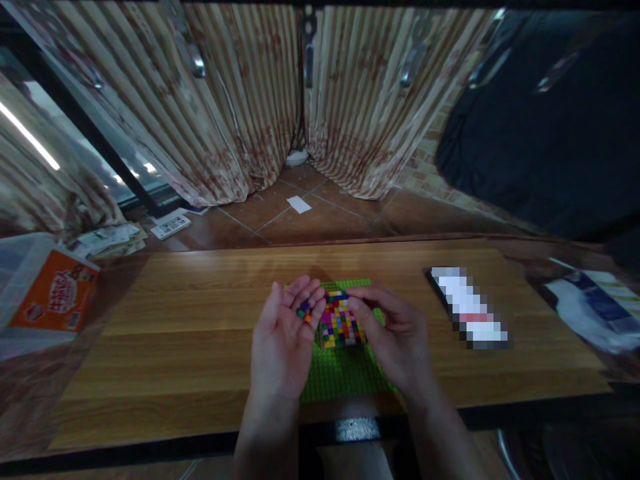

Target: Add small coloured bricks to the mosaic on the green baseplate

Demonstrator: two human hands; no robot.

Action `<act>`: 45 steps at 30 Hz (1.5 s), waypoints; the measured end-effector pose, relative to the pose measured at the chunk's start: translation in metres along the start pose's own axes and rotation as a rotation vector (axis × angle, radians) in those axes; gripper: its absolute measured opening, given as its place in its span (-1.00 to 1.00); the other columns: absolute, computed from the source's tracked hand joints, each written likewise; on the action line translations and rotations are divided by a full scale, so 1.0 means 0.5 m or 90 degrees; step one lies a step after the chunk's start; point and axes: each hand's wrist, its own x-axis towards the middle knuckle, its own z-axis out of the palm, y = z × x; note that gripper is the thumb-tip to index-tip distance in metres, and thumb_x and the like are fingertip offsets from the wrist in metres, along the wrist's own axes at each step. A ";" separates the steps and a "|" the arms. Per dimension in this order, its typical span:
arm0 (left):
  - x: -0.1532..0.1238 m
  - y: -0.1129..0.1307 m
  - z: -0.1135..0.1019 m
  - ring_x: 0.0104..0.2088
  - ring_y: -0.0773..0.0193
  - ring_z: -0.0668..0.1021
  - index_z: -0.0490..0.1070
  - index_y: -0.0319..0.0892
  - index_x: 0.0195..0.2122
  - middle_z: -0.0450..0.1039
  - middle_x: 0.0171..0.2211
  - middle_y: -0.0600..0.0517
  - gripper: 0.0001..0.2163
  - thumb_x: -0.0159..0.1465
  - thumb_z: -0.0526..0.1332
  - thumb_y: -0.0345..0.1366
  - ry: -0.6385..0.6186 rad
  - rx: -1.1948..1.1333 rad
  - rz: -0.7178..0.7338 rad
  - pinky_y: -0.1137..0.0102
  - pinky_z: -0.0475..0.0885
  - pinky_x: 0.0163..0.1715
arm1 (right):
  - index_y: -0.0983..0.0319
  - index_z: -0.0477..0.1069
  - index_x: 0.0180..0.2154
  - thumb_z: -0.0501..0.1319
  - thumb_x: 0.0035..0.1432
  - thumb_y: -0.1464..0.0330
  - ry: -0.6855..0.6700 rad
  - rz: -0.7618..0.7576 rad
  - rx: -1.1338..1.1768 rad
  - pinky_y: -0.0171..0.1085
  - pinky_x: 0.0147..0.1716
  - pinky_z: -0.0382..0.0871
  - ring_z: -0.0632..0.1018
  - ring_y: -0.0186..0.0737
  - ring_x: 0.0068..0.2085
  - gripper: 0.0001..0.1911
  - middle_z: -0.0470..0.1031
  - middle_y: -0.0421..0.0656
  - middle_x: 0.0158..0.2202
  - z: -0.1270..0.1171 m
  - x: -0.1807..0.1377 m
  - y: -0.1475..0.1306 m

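Note:
A green studded baseplate [340, 377] lies on the table in front of me. On it is a block of many-coloured toy bricks [343, 323], partly covered by my hands. My left hand [287, 340] is turned palm up beside the block's left edge, fingers curled into a cup. Several small loose toy bricks [304, 310], among them green, blue and orange ones, rest in it near the fingers. My right hand [395, 333] reaches over the block's upper right corner, thumb and forefinger closed together there. Whatever is between those fingertips is too small or hidden to name.
The wooden table [175, 347] carries a phone [470, 307] with a blurred screen on the right. Beyond lie a tiled floor with a white card [299, 204] and long curtains [225, 100]. An orange-labelled bag [55, 290] stands left; plastic packaging [595, 307] lies right.

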 end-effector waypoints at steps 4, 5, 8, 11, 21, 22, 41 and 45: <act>-0.005 -0.005 0.003 -0.06 0.15 0.54 0.53 -0.27 -0.21 0.52 -0.14 -0.16 -0.65 0.25 0.21 -0.04 -0.032 0.013 0.000 0.27 0.41 0.03 | 0.11 0.56 -0.26 0.27 0.21 0.34 -0.121 0.000 0.001 -0.22 -0.24 0.45 0.57 -0.25 -0.27 -0.91 0.59 -0.20 -0.29 0.016 -0.016 -0.021; -0.006 -0.006 0.004 -0.05 0.14 0.53 0.53 -0.27 -0.21 0.52 -0.13 -0.16 -0.64 0.25 0.21 -0.03 -0.037 0.018 -0.001 0.27 0.41 0.03 | 0.12 0.56 -0.25 0.27 0.20 0.35 -0.135 0.002 -0.009 -0.21 -0.22 0.45 0.57 -0.24 -0.25 -0.91 0.59 -0.19 -0.27 0.020 -0.019 -0.023; -0.009 -0.011 0.008 -0.03 0.13 0.52 0.53 -0.27 -0.18 0.51 -0.11 -0.16 -0.61 0.25 0.21 0.00 -0.052 0.031 0.000 0.28 0.40 0.03 | 0.14 0.55 -0.24 0.27 0.17 0.39 -0.148 0.017 -0.040 -0.22 -0.23 0.46 0.57 -0.23 -0.24 -0.89 0.59 -0.16 -0.25 0.032 -0.023 -0.026; -0.012 -0.016 0.012 -0.02 0.13 0.51 0.53 -0.26 -0.15 0.50 -0.09 -0.16 -0.60 0.24 0.21 0.01 -0.065 0.046 0.007 0.29 0.38 0.05 | 0.15 0.55 -0.26 0.27 0.16 0.40 -0.130 0.027 -0.054 -0.23 -0.26 0.46 0.57 -0.22 -0.26 -0.90 0.58 -0.14 -0.27 0.041 -0.024 -0.025; -0.003 -0.026 0.004 -0.18 0.24 0.54 0.56 -0.24 -0.29 0.54 -0.22 -0.09 -0.71 0.14 0.33 -0.09 -0.034 0.082 0.037 0.36 0.43 -0.15 | 0.14 0.53 -0.25 0.17 0.27 0.37 -0.105 0.012 -0.060 -0.21 -0.21 0.45 0.56 -0.20 -0.23 -0.85 0.56 -0.16 -0.28 0.032 -0.021 -0.018; -0.001 -0.027 0.000 -0.31 0.32 0.52 0.56 -0.23 -0.33 0.53 -0.30 -0.04 -0.75 0.12 0.35 -0.14 -0.012 0.119 0.050 0.42 0.41 -0.27 | 0.14 0.53 -0.23 0.17 0.28 0.36 -0.092 0.011 -0.060 -0.21 -0.20 0.45 0.56 -0.20 -0.21 -0.85 0.56 -0.15 -0.27 0.029 -0.019 -0.017; -0.005 -0.031 -0.009 -0.64 0.53 0.18 0.49 -0.24 -0.50 0.32 -0.60 0.11 -0.77 0.06 0.41 -0.17 -0.094 0.278 -0.012 0.52 -0.03 -0.64 | 0.04 0.59 -0.25 0.26 0.20 0.39 -0.022 0.001 0.039 -0.18 -0.14 0.48 0.55 -0.20 -0.13 -0.85 0.54 -0.18 -0.21 0.028 -0.017 -0.006; -0.001 -0.025 -0.010 -0.65 0.54 0.17 0.53 -0.25 -0.44 0.32 -0.59 0.11 -0.82 0.08 0.39 -0.22 -0.074 0.278 0.022 0.52 -0.04 -0.65 | 0.05 0.59 -0.30 0.27 0.19 0.38 0.004 0.008 0.018 -0.18 -0.13 0.46 0.54 -0.19 -0.11 -0.88 0.52 -0.18 -0.19 0.020 -0.011 0.003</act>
